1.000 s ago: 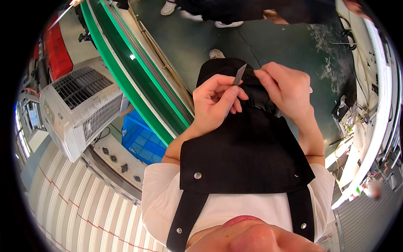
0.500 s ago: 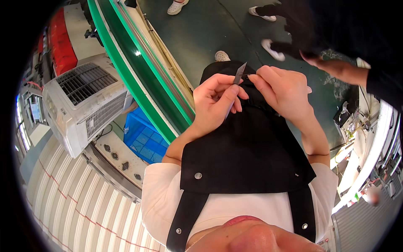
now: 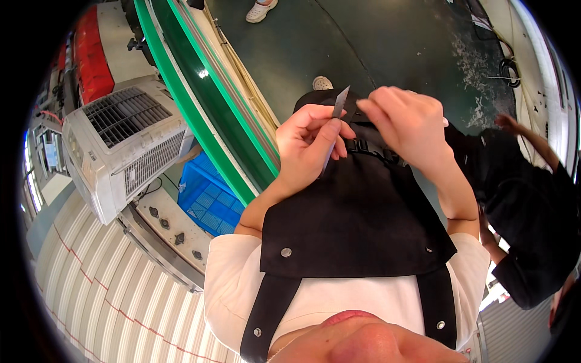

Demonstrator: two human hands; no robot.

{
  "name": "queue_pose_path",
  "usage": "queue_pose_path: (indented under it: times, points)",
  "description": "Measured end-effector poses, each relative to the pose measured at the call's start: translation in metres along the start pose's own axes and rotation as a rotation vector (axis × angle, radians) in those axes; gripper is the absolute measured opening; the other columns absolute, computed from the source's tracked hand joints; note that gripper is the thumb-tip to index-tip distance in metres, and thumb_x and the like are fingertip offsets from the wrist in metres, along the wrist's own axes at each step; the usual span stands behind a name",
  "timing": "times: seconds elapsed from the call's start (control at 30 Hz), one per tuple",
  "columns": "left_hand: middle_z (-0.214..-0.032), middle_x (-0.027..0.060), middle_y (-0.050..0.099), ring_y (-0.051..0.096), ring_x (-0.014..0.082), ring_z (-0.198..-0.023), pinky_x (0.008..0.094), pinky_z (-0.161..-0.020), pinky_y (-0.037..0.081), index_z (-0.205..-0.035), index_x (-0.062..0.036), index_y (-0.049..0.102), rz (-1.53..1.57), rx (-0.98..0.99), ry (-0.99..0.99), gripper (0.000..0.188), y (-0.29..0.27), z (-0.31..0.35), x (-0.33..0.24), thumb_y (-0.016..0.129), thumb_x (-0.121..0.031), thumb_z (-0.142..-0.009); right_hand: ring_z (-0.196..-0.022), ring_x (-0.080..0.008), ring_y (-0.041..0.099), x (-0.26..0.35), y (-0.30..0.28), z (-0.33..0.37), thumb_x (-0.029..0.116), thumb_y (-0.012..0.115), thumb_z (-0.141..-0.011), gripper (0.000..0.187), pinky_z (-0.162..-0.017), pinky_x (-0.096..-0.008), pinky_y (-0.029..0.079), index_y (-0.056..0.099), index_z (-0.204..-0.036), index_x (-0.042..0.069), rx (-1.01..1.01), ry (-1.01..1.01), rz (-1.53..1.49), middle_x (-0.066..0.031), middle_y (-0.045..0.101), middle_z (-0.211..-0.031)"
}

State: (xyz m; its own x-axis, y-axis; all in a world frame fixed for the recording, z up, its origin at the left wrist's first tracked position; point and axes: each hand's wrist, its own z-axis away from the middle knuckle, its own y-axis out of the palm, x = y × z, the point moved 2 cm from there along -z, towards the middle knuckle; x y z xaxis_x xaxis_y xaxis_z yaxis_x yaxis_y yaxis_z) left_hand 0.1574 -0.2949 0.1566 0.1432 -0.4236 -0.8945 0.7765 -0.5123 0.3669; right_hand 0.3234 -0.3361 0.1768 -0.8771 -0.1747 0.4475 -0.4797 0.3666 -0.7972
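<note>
Currently worn: black apron (image 3: 357,224) over a white short-sleeved shirt (image 3: 236,284); metal snaps sit at the straps, and a black buckle (image 3: 358,146) lies beneath the hands.
Left hand (image 3: 305,142): raised over the apron; fingers bent, thumb pressed against them, gripping the pointed strip.
Pointed strip (image 3: 341,101): slim, grey, blade-like; located in the left hand, passing between thumb and fingers. The tip points away from the wearer and slightly right; the opposite end extends below the palm.
Right hand (image 3: 411,124): raised beside the left, hands apart; fingers bent and bunched, tips near the strip. Fingertips are blurred; whether they are closed on something cannot be told.
Conveyor track (image 3: 206,85): to the left, green-railed, running diagonally past the left forearm.
Blue crate (image 3: 196,175): plastic, beyond the track on the left.
Knob panel (image 3: 166,224): pale, with a row of dark knobs, near the crate.
Grilled unit (image 3: 103,175): off-white housing, dark grille on top, further left.
Co-worker (image 3: 526,199): at the right, in black clothing, arms partly visible.
Floor (image 3: 393,36): dark green, scuffed at the right; a pale shoe (image 3: 261,11) stands at the far edge.
Red panel (image 3: 94,54): upper left, behind the grilled unit.
</note>
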Motion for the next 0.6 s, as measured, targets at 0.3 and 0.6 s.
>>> queue_pose_path:
  times: [0.3,0.6]
  points:
    - [-0.081,0.0113,0.064,0.057,0.0098,-0.058,0.0194,-0.052,0.045,-0.102,0.0004,0.052,-0.089,-0.020,0.111,0.013,-0.0014,0.0031,-0.0023,0.049,-0.004,-0.090,-0.043,-0.0162,0.048,0.0029,0.0022,-0.0072,0.013,0.069,-0.072,0.021,-0.037,-0.0271,0.036,0.050,-0.064,0.009,-0.167,-0.041,-0.063,-0.0005,0.044,-0.051]
    - [-0.082,0.0114,0.064,0.057,0.0098,-0.058,0.0195,-0.051,0.044,-0.103,0.0000,0.051,-0.090,-0.018,0.128,0.014,0.0018,0.0040,-0.0009,0.049,-0.004,-0.090,-0.041,-0.0145,0.045,0.0044,0.0009,-0.0051,0.014,0.070,-0.071,0.024,-0.036,-0.0267,0.034,0.049,-0.061,0.010,-0.184,-0.039,-0.035,0.0006,0.040,-0.049]
